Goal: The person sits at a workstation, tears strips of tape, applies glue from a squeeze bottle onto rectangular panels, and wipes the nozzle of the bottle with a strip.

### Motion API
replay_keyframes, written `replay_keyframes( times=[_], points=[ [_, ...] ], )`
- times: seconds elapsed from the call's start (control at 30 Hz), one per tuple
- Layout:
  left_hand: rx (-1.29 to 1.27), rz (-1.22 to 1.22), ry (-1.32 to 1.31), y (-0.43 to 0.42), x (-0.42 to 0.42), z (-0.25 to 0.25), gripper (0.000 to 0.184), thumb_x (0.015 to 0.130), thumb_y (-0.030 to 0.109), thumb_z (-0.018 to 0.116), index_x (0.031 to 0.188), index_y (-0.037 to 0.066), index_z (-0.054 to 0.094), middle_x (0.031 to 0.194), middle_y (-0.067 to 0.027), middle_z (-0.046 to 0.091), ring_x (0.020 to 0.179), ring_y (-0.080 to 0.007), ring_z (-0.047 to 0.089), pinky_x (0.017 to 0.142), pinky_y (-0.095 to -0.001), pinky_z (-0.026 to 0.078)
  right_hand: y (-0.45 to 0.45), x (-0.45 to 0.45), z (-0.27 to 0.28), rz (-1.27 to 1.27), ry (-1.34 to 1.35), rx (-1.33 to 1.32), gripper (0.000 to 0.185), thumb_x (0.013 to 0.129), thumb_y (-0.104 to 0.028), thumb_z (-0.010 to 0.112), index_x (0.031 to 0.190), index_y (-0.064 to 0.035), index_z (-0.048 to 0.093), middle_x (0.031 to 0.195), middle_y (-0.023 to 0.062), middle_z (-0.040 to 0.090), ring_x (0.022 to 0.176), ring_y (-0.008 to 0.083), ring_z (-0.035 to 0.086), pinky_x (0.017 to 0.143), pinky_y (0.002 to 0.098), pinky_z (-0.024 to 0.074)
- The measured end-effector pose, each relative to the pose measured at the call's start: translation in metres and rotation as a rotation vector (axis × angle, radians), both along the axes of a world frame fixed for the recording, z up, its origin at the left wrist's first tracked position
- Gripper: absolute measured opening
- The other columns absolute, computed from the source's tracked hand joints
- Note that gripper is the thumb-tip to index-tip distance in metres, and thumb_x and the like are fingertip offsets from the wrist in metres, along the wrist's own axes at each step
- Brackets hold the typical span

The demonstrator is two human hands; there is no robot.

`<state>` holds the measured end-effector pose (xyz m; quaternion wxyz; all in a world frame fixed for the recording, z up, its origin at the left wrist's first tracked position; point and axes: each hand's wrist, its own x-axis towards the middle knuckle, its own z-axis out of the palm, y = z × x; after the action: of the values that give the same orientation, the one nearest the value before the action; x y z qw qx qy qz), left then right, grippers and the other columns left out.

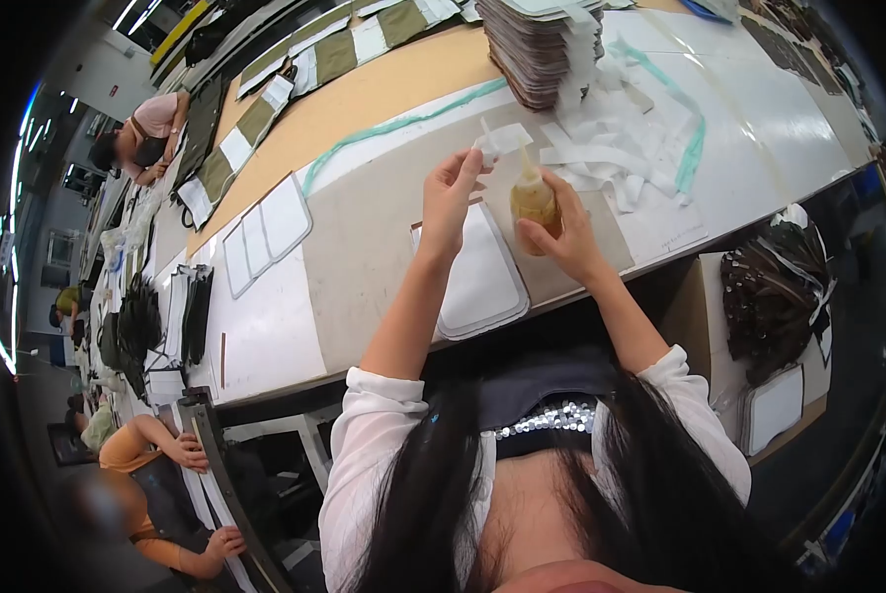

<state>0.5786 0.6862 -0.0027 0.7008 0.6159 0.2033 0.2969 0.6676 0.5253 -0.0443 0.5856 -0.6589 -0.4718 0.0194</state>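
Note:
My left hand (449, 194) pinches a small white strip (502, 141) between thumb and fingertips, raised above the table. Wrapped around a clear squeeze bottle (535, 206) of amber liquid is my right hand (569, 229). The bottle's thin nozzle points up and meets or nearly meets the strip; which of the two I cannot tell. Beneath both hands lies a white panel with rounded corners (477, 282), apparently on top of another. A narrow brown edge shows at its far end, partly hidden by my left hand.
A tall stack of panels (534, 59) stands at the back, beside loose white strips (616, 163) and green tape (695, 148). Another panel (268, 235) lies left. Dark pieces (779, 296) sit on a lower shelf at right. A co-worker (156, 494) works at lower left.

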Motion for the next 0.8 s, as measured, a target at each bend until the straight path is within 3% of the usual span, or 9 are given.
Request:
replay_keyframes(
  times=[0.17, 0.43, 0.57, 0.8],
  points=[
    [-0.004, 0.035, -0.015, -0.001, -0.003, 0.003, 0.035, 0.092, 0.034, 0.061, 0.102, 0.001, 0.066, 0.083, -0.0017, 0.062, 0.077, -0.0085, 0.053, 0.072, -0.0241, 0.043, -0.003, -0.013, 0.024, 0.04, -0.059, 0.001, 0.059, 0.075, -0.023, 0.075, 0.128, -0.0089, 0.052, 0.1, 0.0118, 0.059, 0.091, 0.0275, 0.057, 0.081, 0.036, 0.0472],
    [-0.028, -0.016, -0.116, -0.008, -0.01, 0.007, 0.031, 0.093, 0.029, 0.061, 0.103, 0.0, 0.066, 0.086, -0.0017, 0.063, 0.081, -0.008, 0.054, 0.075, -0.0244, 0.043, -0.001, -0.013, 0.021, 0.0, -0.052, -0.059, 0.059, 0.076, -0.021, 0.074, 0.128, -0.0062, 0.051, 0.106, 0.014, 0.06, 0.095, 0.0273, 0.058, 0.084, 0.0359, 0.0467],
    [0.08, -0.024, -0.104, -0.02, -0.012, 0.025, 0.026, 0.09, 0.02, 0.064, 0.106, -0.001, 0.065, 0.093, -0.0025, 0.065, 0.085, -0.0079, 0.057, 0.079, -0.0243, 0.045, -0.005, -0.014, 0.026, 0.004, -0.038, -0.113, 0.059, 0.077, -0.02, 0.074, 0.129, -0.0044, 0.051, 0.107, 0.0146, 0.06, 0.097, 0.0268, 0.059, 0.086, 0.0352, 0.0464],
    [0.119, 0.024, -0.119, -0.012, -0.012, 0.023, 0.02, 0.088, 0.014, 0.066, 0.102, -0.001, 0.066, 0.093, -0.0009, 0.066, 0.081, -0.0056, 0.055, 0.076, -0.0215, 0.044, -0.003, -0.024, 0.027, -0.005, -0.068, -0.052, 0.061, 0.074, -0.024, 0.075, 0.127, -0.006, 0.052, 0.097, 0.0141, 0.061, 0.09, 0.0297, 0.059, 0.079, 0.0374, 0.0477]
  ],
)
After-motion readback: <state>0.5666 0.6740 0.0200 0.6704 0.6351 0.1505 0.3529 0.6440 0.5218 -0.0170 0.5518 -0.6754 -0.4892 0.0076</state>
